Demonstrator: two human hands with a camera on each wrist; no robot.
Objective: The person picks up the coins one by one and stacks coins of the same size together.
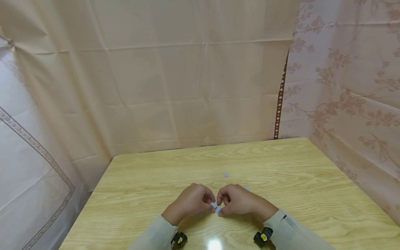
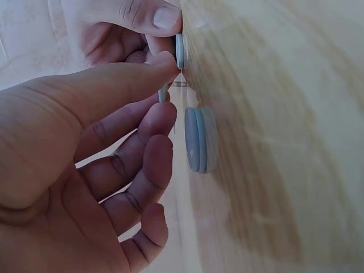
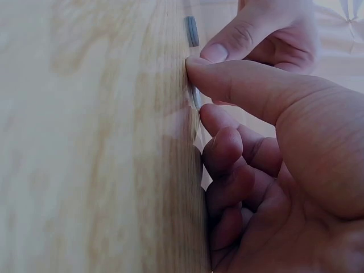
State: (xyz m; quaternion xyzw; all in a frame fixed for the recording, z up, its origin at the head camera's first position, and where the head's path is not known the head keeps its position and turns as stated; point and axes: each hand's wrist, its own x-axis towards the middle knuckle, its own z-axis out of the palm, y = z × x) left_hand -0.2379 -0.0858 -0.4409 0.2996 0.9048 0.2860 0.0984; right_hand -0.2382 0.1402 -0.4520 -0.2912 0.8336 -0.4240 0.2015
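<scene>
Your left hand, half curled, pinches one disc; your right hand, also curled, pinches a second disc.

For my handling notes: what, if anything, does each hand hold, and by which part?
The left hand pinches a thin pale-blue disc, material unclear, by its edge; the right hand pinches a similar disc likewise.

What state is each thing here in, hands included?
Left hand: pinching first disc.
Right hand: pinching second disc.
Far disc: flat on the table, untouched.
Disc beyond right hand: partly hidden.
Disc near left hand: untouched.
Curtain: hanging, creased.
</scene>
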